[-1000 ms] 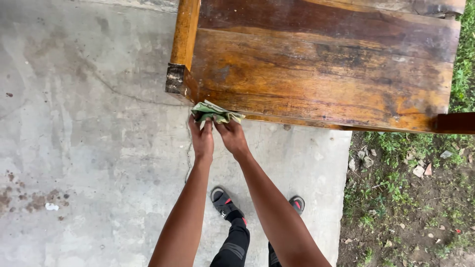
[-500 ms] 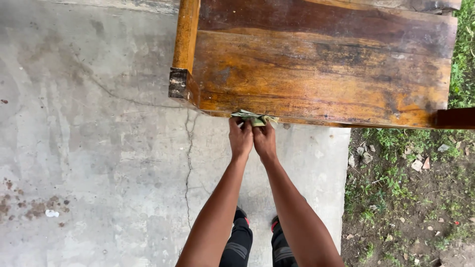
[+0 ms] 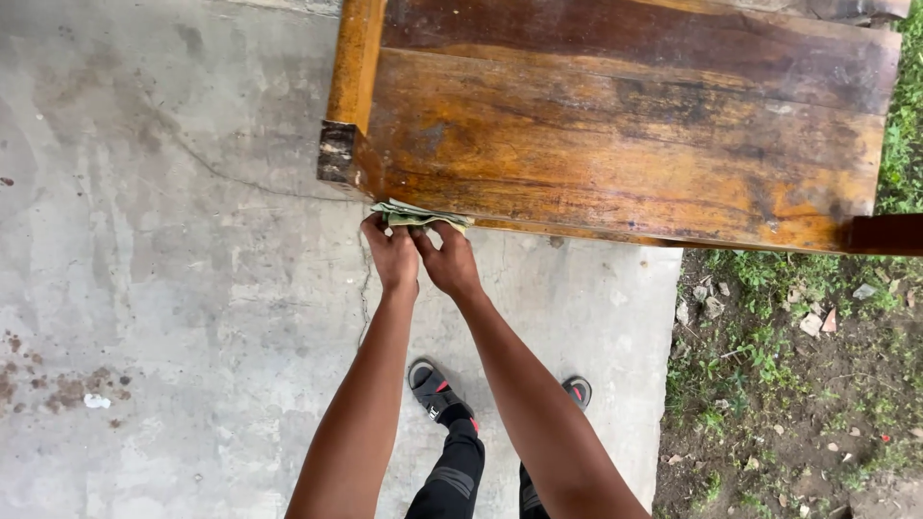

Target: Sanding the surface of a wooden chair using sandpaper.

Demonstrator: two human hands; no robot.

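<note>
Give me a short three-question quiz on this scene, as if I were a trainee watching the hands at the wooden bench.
1. True or false: both hands grip the folded greenish cloth at the front edge of the worn brown wooden bench.
2. Which surface lies under the person's feet? A) grass B) grey concrete slab C) sand
3. Fill in: to the right of the slab lies a patch of ____ and grass.

Key:
1. True; the left hand and right hand both pinch it.
2. B
3. dirt
</note>
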